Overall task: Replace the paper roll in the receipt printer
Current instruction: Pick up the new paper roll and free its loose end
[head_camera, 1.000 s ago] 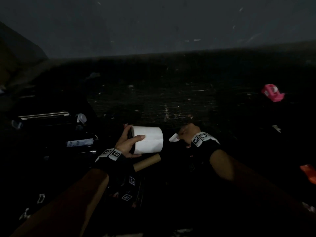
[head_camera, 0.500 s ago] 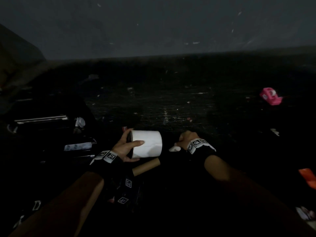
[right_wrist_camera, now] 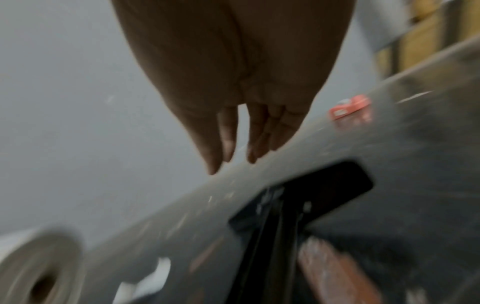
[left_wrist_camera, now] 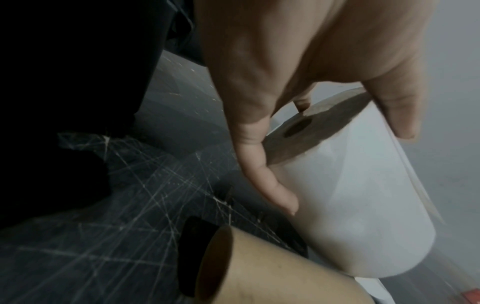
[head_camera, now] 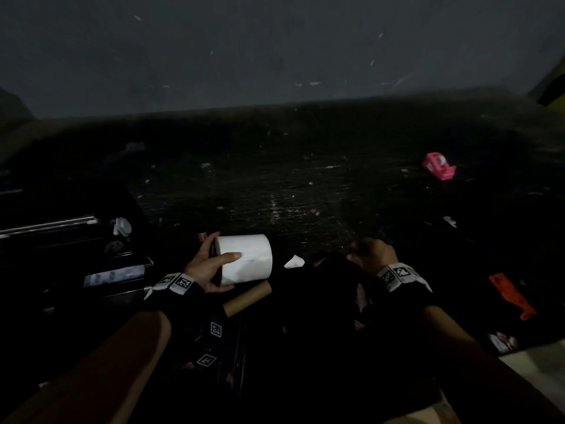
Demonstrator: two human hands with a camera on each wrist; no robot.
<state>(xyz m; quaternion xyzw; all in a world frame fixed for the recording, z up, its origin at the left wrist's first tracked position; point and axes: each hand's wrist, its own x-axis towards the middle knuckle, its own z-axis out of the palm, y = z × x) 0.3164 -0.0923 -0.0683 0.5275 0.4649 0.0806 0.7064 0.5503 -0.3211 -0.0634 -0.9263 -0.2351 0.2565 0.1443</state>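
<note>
My left hand (head_camera: pixel 211 264) grips a full white paper roll (head_camera: pixel 247 258) from its end, thumb across the front; the left wrist view shows the fingers (left_wrist_camera: pixel 265 170) wrapped round the roll (left_wrist_camera: pixel 358 205). An empty brown cardboard core (head_camera: pixel 247 298) lies just below it on the dark table. My right hand (head_camera: pixel 371 254) hovers to the right with straight fingers (right_wrist_camera: pixel 228 142), holding nothing. A torn white paper scrap (head_camera: pixel 294 261) lies between the hands. A black device with a silver bar (head_camera: pixel 52 224), probably the printer, sits at the left, mostly lost in darkness.
A pink tape dispenser (head_camera: pixel 439 166) stands far right on the scratched black table (head_camera: pixel 275 185). An orange-red object (head_camera: pixel 510 295) lies at the right edge. A flat black thing (right_wrist_camera: pixel 311 191) lies below my right hand. A grey wall rises behind.
My right hand has let go of the paper scrap and moved right, away from the roll. The scrap now lies on the table. My left hand keeps the roll in place.
</note>
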